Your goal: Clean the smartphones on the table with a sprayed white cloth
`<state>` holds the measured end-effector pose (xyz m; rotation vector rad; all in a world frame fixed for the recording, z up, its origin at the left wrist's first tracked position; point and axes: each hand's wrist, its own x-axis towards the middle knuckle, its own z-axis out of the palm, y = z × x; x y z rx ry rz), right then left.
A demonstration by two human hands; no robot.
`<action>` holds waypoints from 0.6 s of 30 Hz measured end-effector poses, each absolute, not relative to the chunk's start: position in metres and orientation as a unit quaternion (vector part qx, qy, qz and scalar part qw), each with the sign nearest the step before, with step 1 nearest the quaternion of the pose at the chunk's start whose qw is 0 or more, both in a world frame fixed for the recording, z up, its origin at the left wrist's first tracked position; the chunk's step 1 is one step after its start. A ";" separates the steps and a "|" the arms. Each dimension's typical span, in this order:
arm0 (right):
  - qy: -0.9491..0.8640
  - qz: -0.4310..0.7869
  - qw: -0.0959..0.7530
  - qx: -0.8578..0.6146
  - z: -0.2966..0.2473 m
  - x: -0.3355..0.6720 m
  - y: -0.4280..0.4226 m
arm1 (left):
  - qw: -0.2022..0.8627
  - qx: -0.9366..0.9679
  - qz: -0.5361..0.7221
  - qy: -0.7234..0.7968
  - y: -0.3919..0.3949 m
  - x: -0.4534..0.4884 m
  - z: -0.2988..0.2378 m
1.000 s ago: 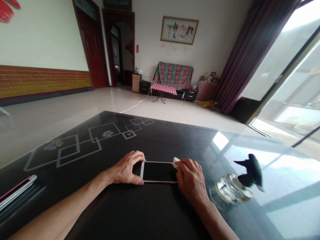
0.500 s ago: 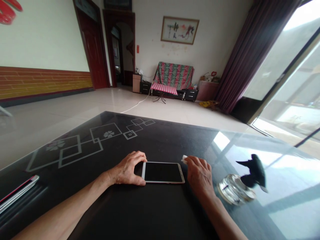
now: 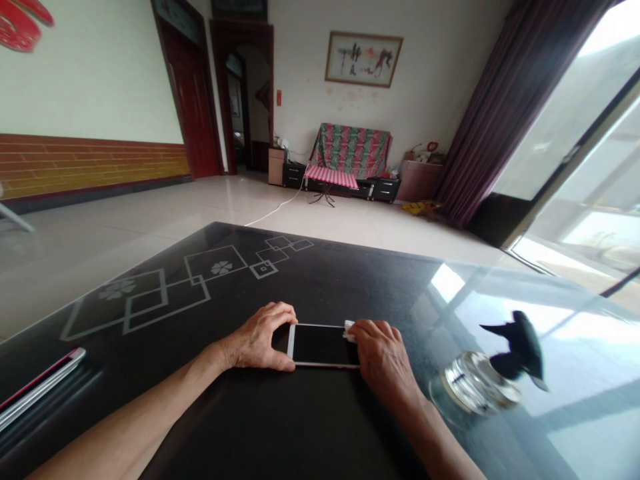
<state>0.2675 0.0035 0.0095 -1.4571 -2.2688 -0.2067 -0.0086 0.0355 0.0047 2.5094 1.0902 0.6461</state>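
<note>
A white-framed smartphone [image 3: 320,345] lies flat on the dark table [image 3: 280,420], its black screen facing up. My left hand [image 3: 257,339] grips its left end, with the thumb at the near edge and the fingers at the far corner. Bunched in the closed fingers of my right hand [image 3: 383,350] is a small white wipe [image 3: 349,330], most of it hidden. That hand is over the phone's right end and covers it, with the wipe at the screen's far right edge.
To the right stands a clear spray bottle [image 3: 483,383] with a black trigger head [image 3: 520,350]. Stacked phone-like devices [image 3: 43,387], one red-edged, are at the left edge. Past the table are a striped folding table [image 3: 331,177] and purple curtains [image 3: 500,113].
My right hand has moved left with the wipe, from beside the phone onto its right end. My left hand keeps its hold. The whole view has shifted slightly.
</note>
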 end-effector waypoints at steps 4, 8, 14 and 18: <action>-0.763 -0.133 0.238 -0.586 0.005 0.287 0.008 | 0.166 0.879 0.226 0.385 0.035 -0.008 0.005; -0.746 -0.158 0.268 -0.589 0.004 0.290 0.007 | 0.166 0.878 0.230 0.385 0.035 -0.008 0.005; -0.784 -0.124 0.261 -0.549 0.005 0.277 0.006 | 0.169 0.877 0.230 0.386 0.034 -0.007 0.006; -0.812 -0.097 0.263 -0.512 0.007 0.266 0.004 | 0.170 0.876 0.230 0.388 0.034 -0.008 0.006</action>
